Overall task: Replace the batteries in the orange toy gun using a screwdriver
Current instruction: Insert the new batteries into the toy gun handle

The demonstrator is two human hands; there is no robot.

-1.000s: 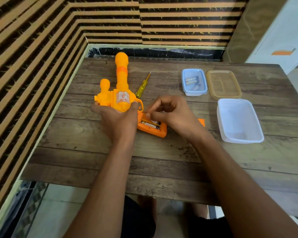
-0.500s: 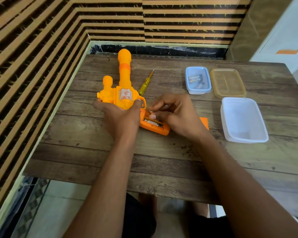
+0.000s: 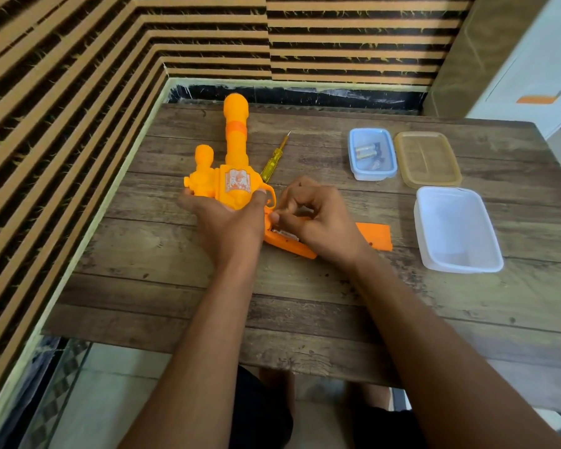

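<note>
The orange toy gun [image 3: 235, 186] lies flat on the wooden table [image 3: 175, 286], barrel pointing away from me. My left hand [image 3: 230, 225] grips its body from the near side. The gun's handle [image 3: 292, 246] has its battery compartment open. My right hand [image 3: 318, 218] is curled over that compartment, thumb and fingertips pinching a battery inside; only a sliver of battery [image 3: 285, 234] shows. The orange battery cover [image 3: 374, 236] lies just right of my right hand. A yellow screwdriver [image 3: 272, 163] lies beside the barrel, untouched.
At the back right stands a small blue container [image 3: 357, 171] holding batteries [image 3: 366, 151], with a tan lid [image 3: 428, 158] beside it. Nearer on the right is a white container [image 3: 460, 264]. Striped walls border the table at left and back.
My right hand's fingers have closed down further over the open compartment, hiding the batteries seen earlier. My left hand keeps its hold on the gun; the camera view has shifted slightly.
</note>
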